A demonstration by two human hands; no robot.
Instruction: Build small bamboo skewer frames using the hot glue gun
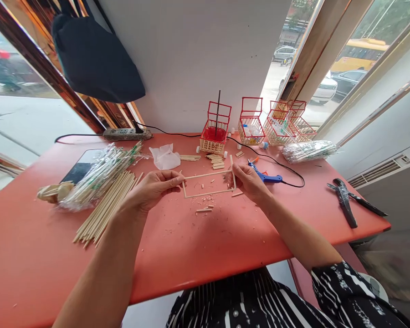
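Between my hands, a rectangular frame of thin wooden sticks [210, 194] is held up over the table. My left hand [164, 183] pinches its left side near the upper corner. On the right, my right hand [248, 178] grips the right side near its upper corner, where a stick end pokes up past the fingers. Below and behind the frame lie small wood scraps [205, 210] and crumbs. A stack of short cut sticks [216, 161] rests just beyond it. Close to my right hand is a blue glue gun [266, 176] with a black cord.
Loose long sticks [104, 209] and a plastic-wrapped bundle [99, 175] lie left on the red table [177, 269]. Small stick baskets with red handles [213, 145] stand at the back. Black-handled pliers or cutters [345, 202] lie right, near another wrapped bundle [309, 151]. A power strip [127, 133] sits back left.
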